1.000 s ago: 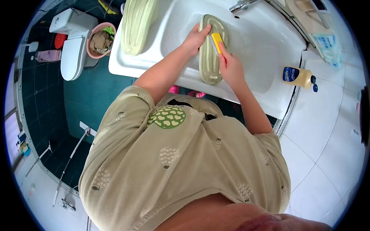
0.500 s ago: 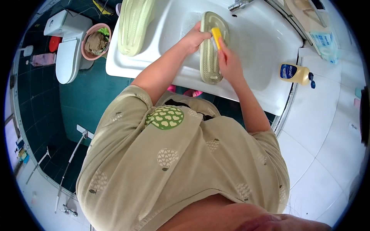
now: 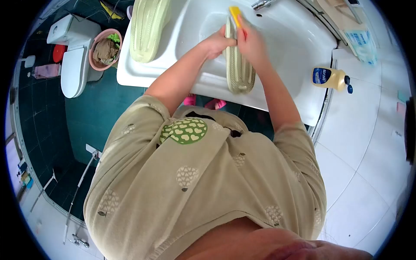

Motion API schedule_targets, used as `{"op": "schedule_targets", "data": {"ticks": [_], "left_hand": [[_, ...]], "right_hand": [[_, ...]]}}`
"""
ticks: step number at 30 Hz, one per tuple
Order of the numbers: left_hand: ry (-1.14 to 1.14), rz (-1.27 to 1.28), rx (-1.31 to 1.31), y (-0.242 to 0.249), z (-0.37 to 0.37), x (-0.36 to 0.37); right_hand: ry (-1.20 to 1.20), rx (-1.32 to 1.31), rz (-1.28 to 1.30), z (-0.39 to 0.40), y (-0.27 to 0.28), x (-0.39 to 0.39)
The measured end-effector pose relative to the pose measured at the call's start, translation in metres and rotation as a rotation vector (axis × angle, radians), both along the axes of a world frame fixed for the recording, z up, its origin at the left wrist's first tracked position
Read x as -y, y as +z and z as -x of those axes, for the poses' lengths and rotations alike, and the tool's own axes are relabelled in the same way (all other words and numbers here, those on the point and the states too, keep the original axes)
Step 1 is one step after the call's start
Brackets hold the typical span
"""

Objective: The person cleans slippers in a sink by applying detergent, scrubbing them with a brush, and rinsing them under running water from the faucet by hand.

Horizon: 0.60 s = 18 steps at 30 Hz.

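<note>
Over the white sink, a pale green slipper is held tilted, its ridged side edge facing up. My left hand grips it at the left edge, thumb laid across. A yellow-backed brush is in the closed fingers of my right hand, near the slipper's far end. Part of the slipper and the brush's bristles are hidden behind that hand. The other pale green slipper lies on the ledge at the sink's left.
A yellow bottle with a blue cap lies on the white tiled ledge at right, near a soft blue-and-white packet. The faucet is at the back. Left stand a pink basin with cloths and a toilet.
The slipper has turned from its broad face onto its side edge. My right hand has moved the brush away from me, up toward the slipper's far end.
</note>
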<state>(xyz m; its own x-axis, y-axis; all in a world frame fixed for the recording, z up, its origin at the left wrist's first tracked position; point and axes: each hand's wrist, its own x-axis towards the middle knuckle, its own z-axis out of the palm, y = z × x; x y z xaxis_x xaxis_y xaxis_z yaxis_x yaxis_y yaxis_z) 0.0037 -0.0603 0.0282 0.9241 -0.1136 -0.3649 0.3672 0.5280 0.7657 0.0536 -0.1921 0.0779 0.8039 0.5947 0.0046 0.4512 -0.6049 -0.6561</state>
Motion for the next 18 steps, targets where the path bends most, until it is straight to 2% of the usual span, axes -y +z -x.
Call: {"op": "schedule_targets", "data": {"ticks": [2,3,4,5,6,7,8,10,11,12,13,15,16,18], "left_hand": [[-0.078,-0.047,0.063,-0.002,0.007,0.009],[-0.157,-0.087,0.116,-0.007,0.010,0.010],[-0.239,-0.105,0.098,-0.015,0.006,0.007],[-0.240,-0.099,0.098,-0.014,0.006,0.007],[-0.282,-0.095,0.094,-0.014,0.003,0.007],[-0.320,-0.087,0.088,-0.013,0.001,0.007],[-0.312,-0.072,0.081,-0.012,0.001,0.004],[-0.055,-0.087,-0.024,-0.011,-0.006,-0.015],[-0.052,-0.088,-0.023,-0.008,-0.005,-0.015],[-0.056,-0.096,0.012,-0.005,-0.005,-0.012],[-0.065,-0.107,0.045,-0.004,-0.005,-0.011],[-0.118,-0.097,0.066,-0.008,-0.003,-0.001],[-0.167,-0.115,0.075,0.001,0.003,0.002],[-0.205,-0.150,0.097,-0.001,-0.003,-0.006]], "right_hand": [[-0.125,0.255,0.253,-0.043,-0.012,-0.027],[-0.124,0.257,0.246,-0.045,-0.016,-0.023],[-0.113,0.144,0.201,-0.044,-0.022,-0.010],[-0.101,0.032,0.166,-0.041,-0.028,0.005],[-0.095,0.038,0.178,-0.038,-0.035,0.019],[-0.063,0.021,-0.012,-0.033,-0.043,0.034],[-0.034,-0.007,-0.202,-0.019,-0.040,0.043],[0.034,-0.048,-0.152,0.024,-0.026,0.046],[0.103,-0.078,-0.101,0.035,-0.019,0.044],[0.118,0.034,-0.109,0.025,-0.021,0.042],[0.116,0.036,-0.110,0.007,-0.022,0.033],[-0.112,0.082,0.129,-0.032,-0.022,0.017],[-0.124,0.049,0.078,-0.042,-0.025,0.016],[-0.059,0.044,0.056,-0.011,-0.015,0.022]]}}
